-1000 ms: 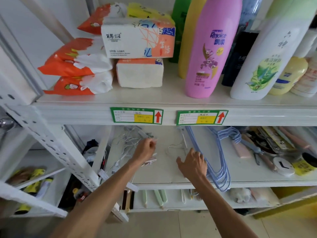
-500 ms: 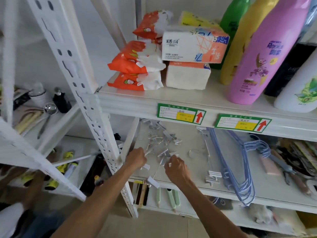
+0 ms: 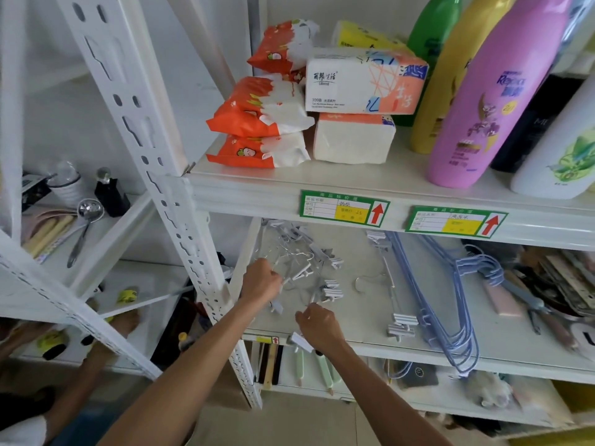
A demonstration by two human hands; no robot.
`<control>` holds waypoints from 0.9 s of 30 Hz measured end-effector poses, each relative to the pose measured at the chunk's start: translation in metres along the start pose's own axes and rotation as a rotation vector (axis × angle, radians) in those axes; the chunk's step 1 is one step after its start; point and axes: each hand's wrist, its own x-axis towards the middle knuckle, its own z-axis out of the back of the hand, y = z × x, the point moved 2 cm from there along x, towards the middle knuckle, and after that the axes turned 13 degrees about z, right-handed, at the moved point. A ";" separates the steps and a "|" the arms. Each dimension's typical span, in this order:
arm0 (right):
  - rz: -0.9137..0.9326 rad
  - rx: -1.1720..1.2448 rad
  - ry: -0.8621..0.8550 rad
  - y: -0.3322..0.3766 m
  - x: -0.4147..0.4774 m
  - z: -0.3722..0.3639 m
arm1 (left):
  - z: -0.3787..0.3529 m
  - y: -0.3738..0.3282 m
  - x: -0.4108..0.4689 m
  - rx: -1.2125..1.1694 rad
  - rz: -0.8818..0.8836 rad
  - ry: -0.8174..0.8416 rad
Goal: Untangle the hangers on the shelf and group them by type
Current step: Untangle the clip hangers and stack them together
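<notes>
A tangled heap of white clip hangers [image 3: 299,255] lies at the left of the middle shelf [image 3: 370,346]. My left hand [image 3: 260,281] grips wire from this heap at its front edge. My right hand [image 3: 318,325] is curled near the shelf's front, pinching a thin wire of a clip hanger whose white clip [image 3: 301,342] hangs over the edge. One clip hanger [image 3: 391,281] lies apart in the middle, its clips [image 3: 402,325] toward the front. A stack of blue wire hangers [image 3: 447,313] lies to the right, overhanging the front edge.
A white slotted upright post [image 3: 180,220] stands just left of my left arm. Pliers and assorted tools [image 3: 547,294] crowd the shelf's right end. Tissue packs [image 3: 363,82] and tall bottles [image 3: 492,91] fill the shelf above. Another person's arm [image 3: 106,342] reaches into the left shelving.
The view swung left and closer. My right hand left the blue hangers and moved left to the white clip hangers; my left hand shifted to the heap's front edge.
</notes>
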 end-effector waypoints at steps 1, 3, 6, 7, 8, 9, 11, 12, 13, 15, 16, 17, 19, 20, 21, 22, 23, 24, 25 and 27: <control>-0.005 0.037 -0.022 -0.002 0.001 0.001 | 0.000 0.001 0.001 -0.019 0.008 0.003; -0.004 0.110 -0.061 -0.004 0.004 0.002 | 0.003 0.001 -0.004 -0.053 0.018 0.004; 0.037 0.171 -0.071 -0.006 0.007 0.004 | 0.006 0.002 -0.013 -0.089 0.001 0.014; 0.047 0.176 -0.071 -0.005 0.007 0.005 | 0.006 0.002 -0.016 -0.094 0.002 0.022; 0.041 0.195 -0.072 -0.005 0.008 0.006 | 0.008 0.001 -0.018 -0.086 0.004 0.029; 0.028 0.224 -0.077 -0.006 0.008 0.008 | 0.010 -0.001 -0.021 -0.063 -0.001 0.042; 0.012 0.288 -0.103 -0.006 0.011 0.009 | 0.012 -0.010 -0.028 0.016 -0.030 0.087; 0.000 0.338 -0.119 -0.004 0.012 0.011 | 0.013 -0.015 -0.033 0.046 -0.047 0.111; -0.030 0.411 -0.135 -0.004 0.016 0.011 | 0.014 -0.020 -0.038 0.056 -0.064 0.136; -0.097 0.635 -0.165 0.000 0.022 0.014 | 0.012 -0.024 -0.046 0.057 -0.083 0.166; -0.110 0.745 -0.190 0.000 0.027 0.016 | 0.011 -0.025 -0.051 0.050 -0.085 0.175; -0.109 0.824 -0.224 0.001 0.031 0.018 | 0.010 -0.024 -0.055 0.035 -0.085 0.183; -0.118 0.886 -0.303 -0.001 0.040 0.023 | 0.011 -0.020 -0.059 0.026 -0.085 0.196; -0.131 0.876 -0.344 -0.002 0.043 0.025 | 0.013 -0.019 -0.061 0.023 -0.079 0.211; -0.140 0.858 -0.380 -0.002 0.045 0.027 | 0.015 -0.017 -0.061 0.013 -0.067 0.226; -0.138 0.858 -0.412 -0.003 0.048 0.029 | 0.017 -0.017 -0.059 0.007 -0.064 0.231; -0.125 0.863 -0.433 -0.002 0.050 0.032 | 0.020 -0.018 -0.056 -0.007 -0.055 0.239; -0.105 0.855 -0.451 -0.001 0.051 0.034 | 0.022 -0.019 -0.054 -0.021 -0.045 0.247; -0.089 0.826 -0.468 -0.001 0.052 0.036 | 0.024 -0.020 -0.051 -0.050 -0.029 0.261; -0.075 0.765 -0.485 -0.003 0.054 0.037 | 0.026 -0.025 -0.049 -0.119 -0.005 0.273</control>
